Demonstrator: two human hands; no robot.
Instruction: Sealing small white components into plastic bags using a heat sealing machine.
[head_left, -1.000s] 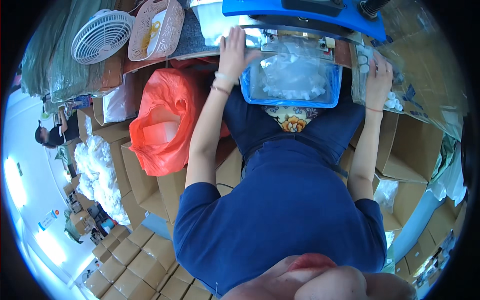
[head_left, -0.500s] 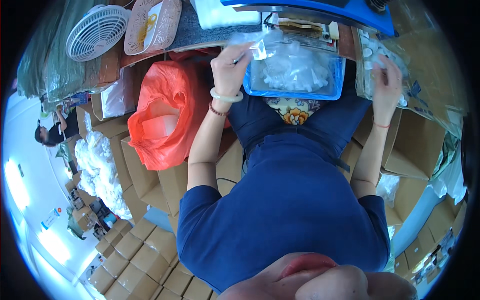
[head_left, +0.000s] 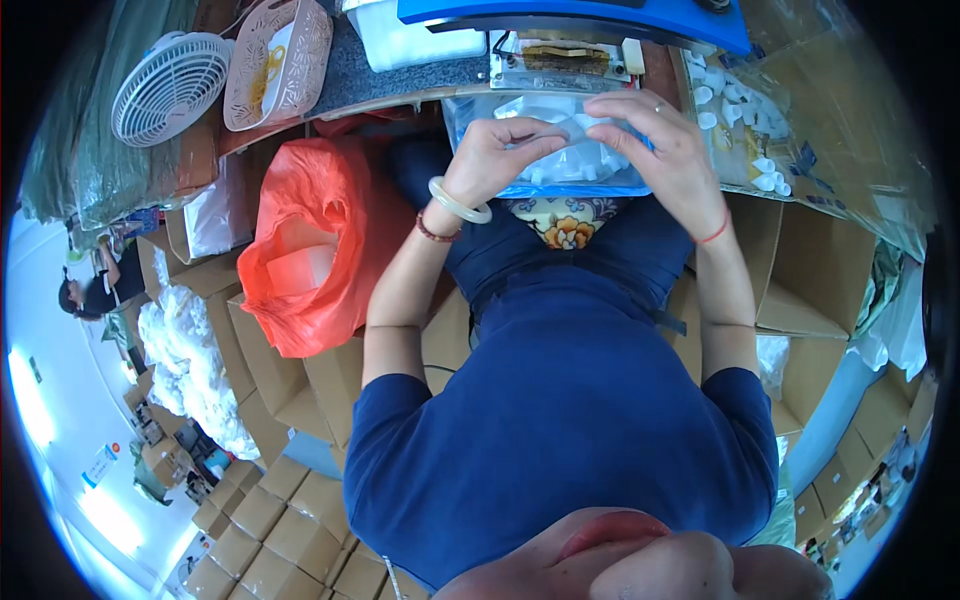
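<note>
Over a blue bin (head_left: 630,188) on my lap, both my hands meet. A small clear plastic bag (head_left: 528,108) is pinched between the thumb and fingers of my left hand (head_left: 497,162), which wears a pale bangle. From the other side, my right hand (head_left: 672,158) reaches to the bag's mouth, its thumb and fingertips closed on a small white piece (head_left: 586,122). Its exact kind is too small to make out. Beneath the hands, more clear bags with white contents (head_left: 575,165) fill the bin. Part of that pile is hidden by my fingers.
Small white cup-shaped pieces (head_left: 740,110) lie in a carton at the right. A blue-topped machine (head_left: 590,15) stands ahead on the bench, with a lattice basket (head_left: 310,65) and a white fan (head_left: 172,88) to its left. An orange-red bag (head_left: 290,200) hangs open beside my left arm.
My right hand has come left from the carton of white pieces to the bag over the bin. My left hand, still holding the clear bag, has moved lower and nearer the bin's middle.
</note>
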